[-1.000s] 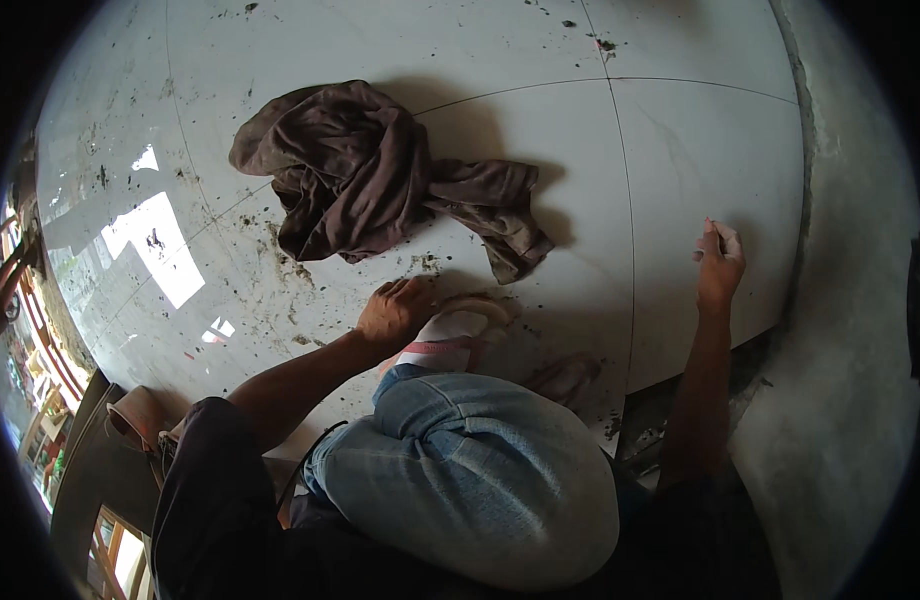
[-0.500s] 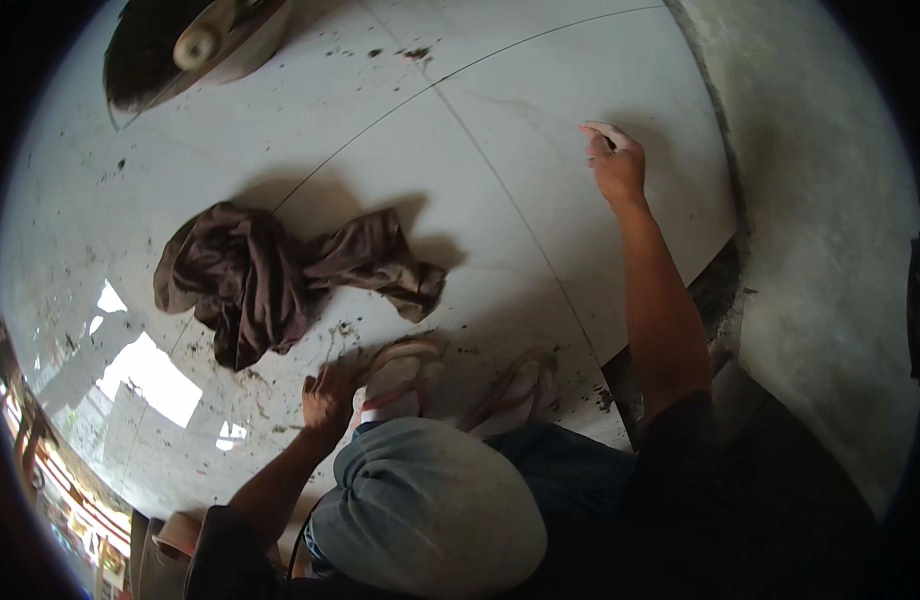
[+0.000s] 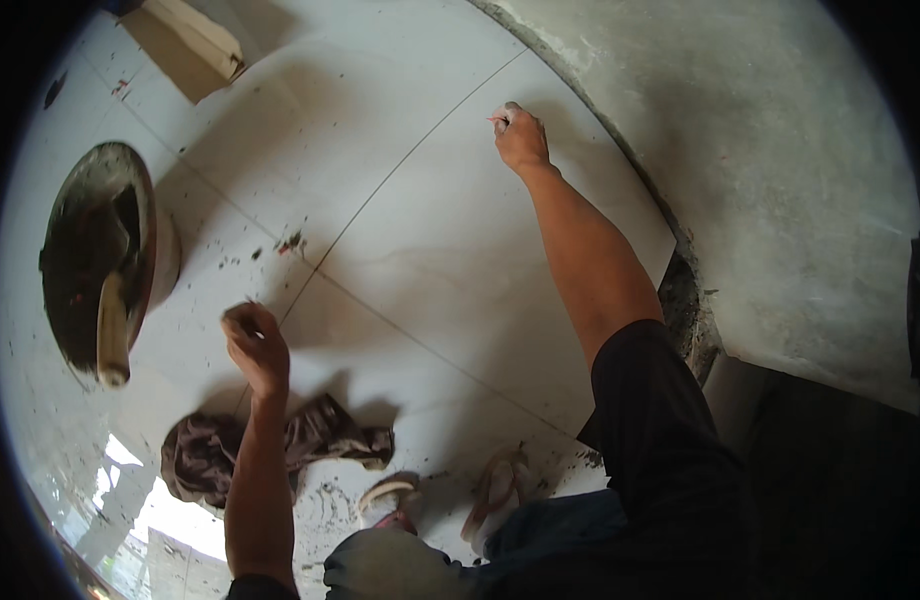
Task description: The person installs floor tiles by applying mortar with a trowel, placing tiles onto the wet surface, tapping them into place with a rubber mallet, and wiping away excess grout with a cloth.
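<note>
Pinching a small pinkish-red piece, the right hand is keeping its fingers together, with the piece sticking out on their left side over the pale tiled floor (whether they are touching the tile, I cannot tell). Nearer the body and to the left of those fingers, the left hand is hanging with its own fingers curled inward; whether they are clamping anything, I cannot tell.

Just left of the left fingers, a round bucket is holding dark material, and a pale-handled tool is leaning in it. Below the same fingers, a crumpled brown cloth is lying on the floor, partly behind the left forearm. Dark crumbs are lying above and right of the left fingers. Beyond the right fingers' right side, a grey concrete strip is running along the tile edge.
</note>
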`<state>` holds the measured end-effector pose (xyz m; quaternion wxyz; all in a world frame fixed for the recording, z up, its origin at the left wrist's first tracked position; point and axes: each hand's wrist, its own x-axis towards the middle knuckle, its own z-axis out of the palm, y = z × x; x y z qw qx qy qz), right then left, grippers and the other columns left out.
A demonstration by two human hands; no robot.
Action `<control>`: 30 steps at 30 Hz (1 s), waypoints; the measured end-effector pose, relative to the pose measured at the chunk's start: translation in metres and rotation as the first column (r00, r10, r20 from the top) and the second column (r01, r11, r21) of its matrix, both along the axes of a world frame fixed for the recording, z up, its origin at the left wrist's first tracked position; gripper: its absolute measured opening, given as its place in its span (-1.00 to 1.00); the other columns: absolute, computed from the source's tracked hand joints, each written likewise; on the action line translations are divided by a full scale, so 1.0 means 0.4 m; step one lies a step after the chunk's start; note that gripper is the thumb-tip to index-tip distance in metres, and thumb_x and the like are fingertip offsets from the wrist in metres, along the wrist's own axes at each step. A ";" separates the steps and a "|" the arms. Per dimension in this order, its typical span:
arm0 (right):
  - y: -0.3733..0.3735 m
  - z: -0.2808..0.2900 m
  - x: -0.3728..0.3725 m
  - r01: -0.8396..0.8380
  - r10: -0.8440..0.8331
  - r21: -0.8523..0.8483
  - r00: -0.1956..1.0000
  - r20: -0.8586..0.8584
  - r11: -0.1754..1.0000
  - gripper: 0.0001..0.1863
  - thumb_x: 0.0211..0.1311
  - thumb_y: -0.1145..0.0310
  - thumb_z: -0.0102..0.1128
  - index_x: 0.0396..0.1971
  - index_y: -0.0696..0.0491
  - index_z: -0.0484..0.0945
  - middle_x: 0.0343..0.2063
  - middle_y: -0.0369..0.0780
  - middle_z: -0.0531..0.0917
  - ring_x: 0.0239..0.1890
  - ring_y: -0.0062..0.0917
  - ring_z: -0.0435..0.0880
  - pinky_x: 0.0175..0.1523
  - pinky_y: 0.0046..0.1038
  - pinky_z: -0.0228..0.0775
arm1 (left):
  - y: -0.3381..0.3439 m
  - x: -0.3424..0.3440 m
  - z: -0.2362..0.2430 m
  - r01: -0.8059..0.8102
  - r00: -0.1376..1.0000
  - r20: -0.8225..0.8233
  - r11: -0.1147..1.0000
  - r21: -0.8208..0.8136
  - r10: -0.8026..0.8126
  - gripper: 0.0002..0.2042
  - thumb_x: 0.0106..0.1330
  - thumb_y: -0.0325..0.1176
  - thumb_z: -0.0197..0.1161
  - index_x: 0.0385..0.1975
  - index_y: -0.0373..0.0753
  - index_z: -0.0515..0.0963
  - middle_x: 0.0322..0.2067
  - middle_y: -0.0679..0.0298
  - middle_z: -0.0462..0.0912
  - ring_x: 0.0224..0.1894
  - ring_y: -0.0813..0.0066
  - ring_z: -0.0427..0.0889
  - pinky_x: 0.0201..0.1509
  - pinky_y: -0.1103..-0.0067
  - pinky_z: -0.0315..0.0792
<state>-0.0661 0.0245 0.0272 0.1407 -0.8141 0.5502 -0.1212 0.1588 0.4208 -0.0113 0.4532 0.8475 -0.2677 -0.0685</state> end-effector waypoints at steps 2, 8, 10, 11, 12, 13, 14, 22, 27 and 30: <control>-0.078 -0.026 -0.003 0.034 -0.031 -0.067 0.998 0.045 0.997 -0.87 0.21 0.39 0.11 -0.32 0.08 0.60 -0.32 -0.14 0.69 -0.21 -0.21 0.65 -0.09 -0.28 0.47 | -0.074 0.028 -0.049 -0.127 0.988 0.102 0.989 0.080 0.119 -0.86 0.29 -0.36 0.16 -0.33 -0.27 0.39 -0.48 0.13 0.48 -0.48 0.24 0.48 -0.34 0.41 0.38; -0.392 -0.138 -0.077 0.363 -0.461 0.289 0.761 0.457 0.886 -0.84 0.17 0.35 0.26 -0.46 0.14 0.60 -0.53 -0.25 0.62 -0.51 -0.52 0.54 -0.39 -0.48 0.37 | -0.096 0.007 -0.070 -0.076 0.967 0.253 0.976 0.204 0.022 -0.91 0.31 -0.41 0.10 -0.33 -0.24 0.36 -0.46 0.15 0.46 -0.45 0.12 0.48 -0.33 0.38 0.37; -0.463 -0.155 -0.043 0.394 -0.609 0.482 0.645 0.462 0.783 -0.82 0.16 0.38 0.30 -0.52 0.14 0.53 -0.64 -0.29 0.50 -0.70 -0.62 0.37 -0.64 -0.55 0.18 | -0.091 0.022 -0.075 -0.065 0.970 0.243 0.974 0.218 0.010 -0.92 0.31 -0.43 0.10 -0.35 -0.24 0.34 -0.47 0.15 0.44 -0.46 0.11 0.47 -0.34 0.38 0.37; -0.499 -0.171 -0.040 0.400 -0.614 0.485 0.649 0.449 0.778 -0.82 0.16 0.38 0.30 -0.52 0.14 0.53 -0.64 -0.29 0.50 -0.70 -0.62 0.37 -0.64 -0.55 0.18 | -0.091 0.016 -0.077 -0.055 0.969 0.247 0.974 0.219 0.000 -0.92 0.31 -0.45 0.09 -0.36 -0.25 0.33 -0.47 0.15 0.43 -0.47 0.14 0.44 -0.35 0.39 0.36; -0.535 -0.184 -0.036 0.512 -0.667 0.436 0.636 0.387 0.740 -0.81 0.14 0.38 0.31 -0.55 0.12 0.51 -0.65 -0.30 0.48 -0.70 -0.62 0.36 -0.65 -0.55 0.17 | -0.097 0.012 -0.077 -0.046 0.968 0.249 0.974 0.220 -0.010 -0.91 0.31 -0.48 0.09 -0.37 -0.25 0.31 -0.48 0.16 0.43 -0.49 0.17 0.42 -0.37 0.39 0.35; -0.568 -0.202 -0.038 0.616 -0.721 0.375 0.613 0.324 0.692 -0.81 0.12 0.39 0.31 -0.57 0.10 0.49 -0.66 -0.31 0.47 -0.71 -0.63 0.36 -0.65 -0.55 0.15 | -0.105 0.006 -0.074 -0.040 0.972 0.235 0.972 0.230 -0.016 -0.91 0.31 -0.48 0.09 -0.37 -0.25 0.31 -0.48 0.16 0.43 -0.49 0.17 0.42 -0.37 0.39 0.35; -0.591 -0.206 -0.037 0.634 -0.743 0.388 0.585 0.325 0.669 -0.84 0.08 0.40 0.30 -0.52 0.07 0.48 -0.66 -0.32 0.45 -0.70 -0.62 0.34 -0.65 -0.54 0.14 | -0.113 0.000 -0.068 -0.010 0.975 0.220 0.978 0.210 -0.038 -0.91 0.30 -0.49 0.08 -0.38 -0.26 0.31 -0.47 0.17 0.43 -0.51 0.21 0.40 -0.38 0.41 0.33; -0.585 -0.137 0.061 0.645 -0.767 0.441 0.614 0.186 0.624 -0.80 0.04 0.40 0.29 -0.43 0.00 0.41 -0.58 -0.31 0.39 -0.56 -0.55 0.36 -0.54 -0.47 0.15 | -0.107 0.022 -0.053 0.039 0.981 0.177 0.977 0.209 -0.077 -0.91 0.31 -0.51 0.08 -0.37 -0.29 0.29 -0.44 0.15 0.44 -0.51 0.31 0.37 -0.42 0.47 0.29; -0.640 -0.108 0.028 0.634 -0.789 0.560 0.612 0.056 0.532 -0.85 0.06 0.40 0.25 -0.44 -0.08 0.42 -0.56 -0.36 0.37 -0.54 -0.56 0.30 -0.38 -0.42 0.21 | -0.123 0.022 -0.054 0.085 0.961 0.250 0.988 0.130 -0.116 -0.89 0.29 -0.56 0.10 -0.37 -0.28 0.29 -0.42 0.16 0.47 -0.49 0.32 0.40 -0.41 0.46 0.31; -0.607 -0.081 0.071 0.501 -0.790 0.722 0.604 0.103 0.477 -0.88 0.11 0.46 0.16 -0.49 -0.05 0.39 -0.59 -0.37 0.32 -0.58 -0.60 0.25 -0.42 -0.45 0.22 | -0.111 0.024 -0.050 0.069 0.974 0.198 0.981 0.181 -0.105 -0.88 0.28 -0.57 0.11 -0.36 -0.28 0.29 -0.42 0.16 0.48 -0.47 0.30 0.43 -0.41 0.46 0.32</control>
